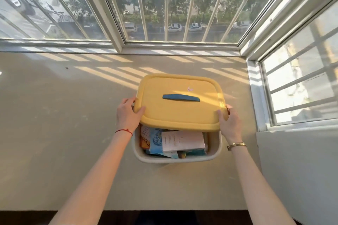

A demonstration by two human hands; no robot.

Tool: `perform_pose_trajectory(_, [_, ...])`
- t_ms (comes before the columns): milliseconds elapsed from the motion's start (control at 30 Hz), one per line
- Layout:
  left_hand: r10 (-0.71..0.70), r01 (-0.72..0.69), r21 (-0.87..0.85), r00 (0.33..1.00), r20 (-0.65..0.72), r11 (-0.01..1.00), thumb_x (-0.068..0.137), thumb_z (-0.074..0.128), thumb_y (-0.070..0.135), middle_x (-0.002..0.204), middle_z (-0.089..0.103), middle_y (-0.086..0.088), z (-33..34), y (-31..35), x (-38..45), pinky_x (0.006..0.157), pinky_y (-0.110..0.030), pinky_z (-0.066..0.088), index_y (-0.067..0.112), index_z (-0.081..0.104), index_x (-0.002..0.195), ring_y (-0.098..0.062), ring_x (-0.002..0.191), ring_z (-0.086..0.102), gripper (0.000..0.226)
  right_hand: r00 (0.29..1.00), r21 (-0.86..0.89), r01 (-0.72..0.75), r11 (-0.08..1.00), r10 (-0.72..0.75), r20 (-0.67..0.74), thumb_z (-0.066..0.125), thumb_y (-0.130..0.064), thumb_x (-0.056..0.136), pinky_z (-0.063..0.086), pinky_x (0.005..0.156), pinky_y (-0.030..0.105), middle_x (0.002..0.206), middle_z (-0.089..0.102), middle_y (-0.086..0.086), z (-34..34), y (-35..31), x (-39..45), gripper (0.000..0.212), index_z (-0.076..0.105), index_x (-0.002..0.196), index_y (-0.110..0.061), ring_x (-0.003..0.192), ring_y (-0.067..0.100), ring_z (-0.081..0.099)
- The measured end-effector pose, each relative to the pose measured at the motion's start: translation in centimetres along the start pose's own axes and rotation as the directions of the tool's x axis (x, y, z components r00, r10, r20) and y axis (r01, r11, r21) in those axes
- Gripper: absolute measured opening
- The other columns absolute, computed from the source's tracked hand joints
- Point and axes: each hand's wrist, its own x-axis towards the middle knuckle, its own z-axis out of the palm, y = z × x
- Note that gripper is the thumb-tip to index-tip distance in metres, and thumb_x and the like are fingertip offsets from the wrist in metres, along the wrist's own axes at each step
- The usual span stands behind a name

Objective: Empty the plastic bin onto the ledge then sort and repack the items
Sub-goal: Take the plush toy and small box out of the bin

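Observation:
A white plastic bin (216,149) stands on the beige ledge (64,124). Its yellow lid (180,111), with a blue handle (181,98) on top, is lifted at the near edge and tilted away from me. My left hand (128,114) grips the lid's left side and my right hand (229,122) grips its right side. Under the raised lid I see a white booklet (182,140), a blue printed packet (155,139) and other flat paper items stacked inside. The far part of the bin is hidden by the lid.
Barred windows (173,5) close off the ledge at the back and on the right. A white window frame (256,93) stands close to the bin's right. The ledge's front edge (91,210) runs along the bottom, with dark floor below.

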Motion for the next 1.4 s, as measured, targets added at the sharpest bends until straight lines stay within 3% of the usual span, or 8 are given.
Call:
perform_pose_trajectory(200, [0.053, -0.062, -0.094, 0.995, -0.087, 0.994, 0.084, 0.073, 0.028, 0.125, 0.054, -0.009, -1.2, 1.8, 6.3, 0.094, -0.034, 0.047, 0.007, 0.055, 0.135, -0.026, 0.094, 0.063, 0.058, 0.996, 0.098, 0.083, 0.992, -0.081, -0.024, 0.062, -0.028, 0.092, 0.040, 0.097, 0.031, 0.123, 0.061, 0.014, -0.5, -5.0, 6.0, 0.048, 0.051, 0.133, -0.004, 0.114, 0.030, 0.056])
perform_pose_trajectory(367, [0.102, -0.111, -0.080, 0.990, -0.100, 0.991, 0.083, 0.075, 0.020, 0.128, 0.053, -0.015, -0.5, 2.0, 12.9, 0.093, -0.024, 0.042, 0.001, 0.053, 0.136, -0.027, 0.102, 0.060, 0.060, 0.986, 0.101, 0.133, 0.986, -0.143, 0.089, 0.065, -0.031, 0.090, 0.046, 0.099, 0.040, 0.122, 0.058, 0.005, 1.1, -7.8, 13.1, 0.052, 0.047, 0.136, -0.013, 0.110, 0.024, 0.057])
perform_pose_trajectory(567, [0.110, -0.114, -0.065, 0.992, -0.056, 0.991, 0.083, 0.075, 0.017, 0.133, 0.051, -0.016, 3.5, -1.1, 17.9, 0.106, -0.038, 0.042, 0.000, 0.051, 0.138, -0.031, 0.118, 0.054, 0.062, 0.970, -0.032, 0.208, 0.978, -0.201, 0.138, 0.065, -0.022, 0.091, 0.038, 0.104, 0.040, 0.136, 0.051, 0.019, 5.3, -6.8, 18.7, 0.060, 0.041, 0.141, -0.002, 0.123, 0.034, 0.049])
perform_pose_trajectory(767, [0.103, -0.103, -0.024, 0.994, 0.029, 0.994, 0.089, 0.068, 0.019, 0.145, 0.046, -0.015, 7.1, -3.8, 17.7, 0.114, -0.033, 0.029, 0.000, 0.048, 0.140, -0.030, 0.134, 0.044, 0.057, 0.956, -0.071, 0.186, 0.980, -0.164, 0.244, 0.064, -0.031, 0.091, 0.041, 0.103, 0.044, 0.131, 0.056, 0.018, 8.3, -3.1, 20.1, 0.060, 0.043, 0.141, -0.004, 0.119, 0.033, 0.052])
perform_pose_trajectory(1000, [0.052, -0.057, 0.026, 0.986, 0.161, 0.998, 0.092, 0.065, 0.026, 0.149, 0.044, -0.007, 7.6, -4.4, 16.7, 0.115, -0.037, 0.029, 0.010, 0.040, 0.147, -0.025, 0.135, 0.041, 0.062, 0.931, -0.125, 0.190, 0.974, -0.138, 0.339, 0.060, -0.031, 0.094, 0.031, 0.112, 0.037, 0.147, 0.045, 0.017, 8.1, -2.1, 19.8, 0.067, 0.032, 0.148, -0.003, 0.134, 0.031, 0.043])
perform_pose_trajectory(1200, [0.211, -0.211, 0.057, 0.977, -0.001, 0.976, 0.093, 0.062, 0.017, 0.138, 0.055, -0.010, 4.4, -1.9, 15.6, 0.102, -0.020, 0.028, 0.008, 0.054, 0.136, -0.027, 0.128, 0.049, 0.045, 0.941, -0.177, 0.290, 0.941, -0.247, 0.230, 0.057, -0.027, 0.096, 0.029, 0.107, 0.036, 0.139, 0.052, 0.015, 5.3, -3.8, 17.9, 0.048, 0.047, 0.139, -0.007, 0.132, 0.033, 0.042])
perform_pose_trajectory(1300, [0.324, -0.319, 0.072, 0.942, -0.086, 0.945, 0.092, 0.062, 0.016, 0.126, 0.061, -0.009, 2.3, 0.0, 12.7, 0.099, -0.026, 0.038, 0.011, 0.060, 0.129, -0.026, 0.118, 0.056, 0.037, 0.916, -0.136, 0.397, 0.908, -0.382, 0.123, 0.060, -0.025, 0.094, 0.033, 0.102, 0.034, 0.126, 0.059, 0.011, 3.7, -4.1, 15.0, 0.038, 0.057, 0.128, -0.010, 0.124, 0.031, 0.047])
perform_pose_trajectory(1400, [0.358, -0.353, 0.069, 0.928, -0.104, 0.933, 0.093, 0.061, 0.020, 0.123, 0.061, -0.004, 0.8, 1.3, 8.3, 0.095, -0.031, 0.044, 0.016, 0.060, 0.127, -0.022, 0.114, 0.056, 0.035, 0.880, -0.136, 0.472, 0.871, -0.457, 0.125, 0.060, -0.028, 0.094, 0.032, 0.101, 0.028, 0.121, 0.059, 0.007, 2.5, -4.3, 10.6, 0.036, 0.058, 0.126, -0.012, 0.120, 0.026, 0.048])
